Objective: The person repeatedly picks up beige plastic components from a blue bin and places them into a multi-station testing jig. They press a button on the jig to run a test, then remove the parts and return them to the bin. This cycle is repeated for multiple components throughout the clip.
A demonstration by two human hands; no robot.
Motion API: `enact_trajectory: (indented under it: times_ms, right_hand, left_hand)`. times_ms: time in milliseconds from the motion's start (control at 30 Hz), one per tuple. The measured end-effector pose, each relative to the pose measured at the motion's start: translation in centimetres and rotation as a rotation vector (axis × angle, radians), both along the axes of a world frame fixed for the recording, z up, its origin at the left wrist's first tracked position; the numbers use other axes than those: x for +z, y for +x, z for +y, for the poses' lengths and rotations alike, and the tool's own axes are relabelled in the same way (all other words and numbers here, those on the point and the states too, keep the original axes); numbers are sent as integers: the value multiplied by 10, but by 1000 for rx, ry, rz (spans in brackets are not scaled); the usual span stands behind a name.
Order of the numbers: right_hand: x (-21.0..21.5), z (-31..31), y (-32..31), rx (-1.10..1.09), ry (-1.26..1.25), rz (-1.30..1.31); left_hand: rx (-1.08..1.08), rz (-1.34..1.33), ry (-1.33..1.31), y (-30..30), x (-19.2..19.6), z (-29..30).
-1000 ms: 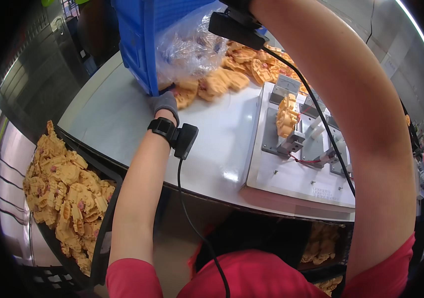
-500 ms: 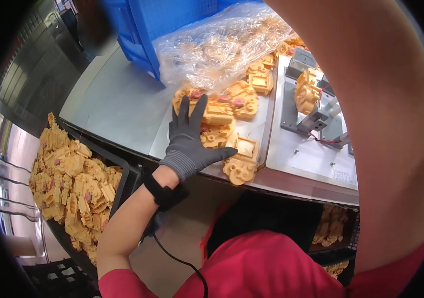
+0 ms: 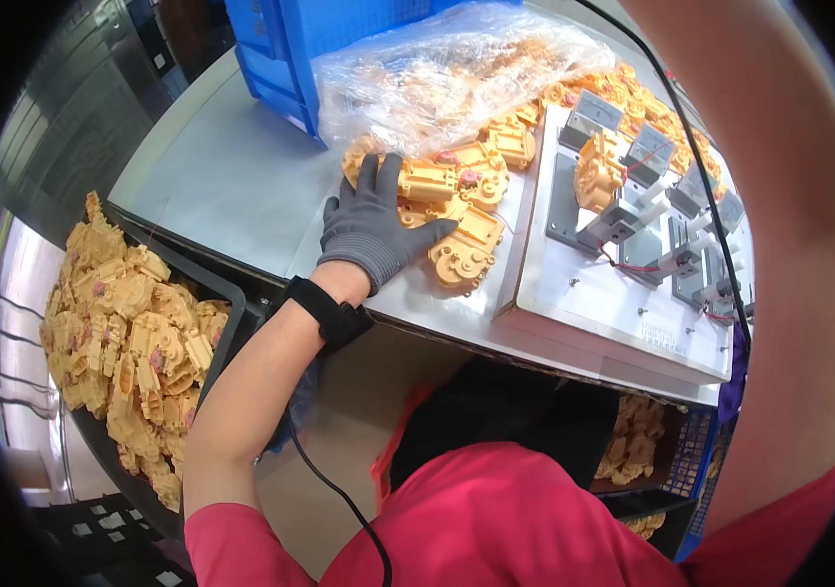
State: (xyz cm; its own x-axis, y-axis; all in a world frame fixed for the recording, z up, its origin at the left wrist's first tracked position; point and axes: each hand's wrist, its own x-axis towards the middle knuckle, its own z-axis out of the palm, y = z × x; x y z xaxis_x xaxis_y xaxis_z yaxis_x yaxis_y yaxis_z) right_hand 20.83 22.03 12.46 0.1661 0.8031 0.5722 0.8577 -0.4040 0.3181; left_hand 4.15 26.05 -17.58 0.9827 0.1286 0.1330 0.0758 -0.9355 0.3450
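Observation:
My left hand (image 3: 371,227), in a grey knit glove, lies over yellow plastic gear housings on the table. Its fingers are spread, with the fingertips on one long housing (image 3: 430,182) that has reddish bits. Beside my thumb is another housing (image 3: 464,252), with a square recess and a rounded end. My right arm (image 3: 780,196) reaches up along the right side, its hand beyond the upper edge. On the white-topped test fixture (image 3: 589,303), one yellow housing (image 3: 598,172) stands upright at a grey block.
Clear plastic sheeting (image 3: 408,93) covers more housings in front of a blue crate (image 3: 280,73). Loose housings (image 3: 667,112) lie behind the fixture's panel meters (image 3: 650,152). A heaped black bin (image 3: 231,338) stands at left. A black cable (image 3: 677,108) hangs across the fixture.
My left hand has slid away from the table's front edge, and the housings under it sit closer together. My right arm has shifted right, uncovering more of the fixture.

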Motion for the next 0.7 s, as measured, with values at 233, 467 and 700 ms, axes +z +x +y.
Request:
enact_trajectory:
  times_ms: [233,467,700]
  right_hand:
    - [-56,-155,-105,57,-69,-4]
    - [-125,-276,-214,-285,73,504]
    - [-121,-339,-236,-511,250,524]
  left_hand:
    - [-78,-177,194,-15,32,8]
    - [-433,-288,283,112,50,7]
    - [522,86,329,202,132,47]
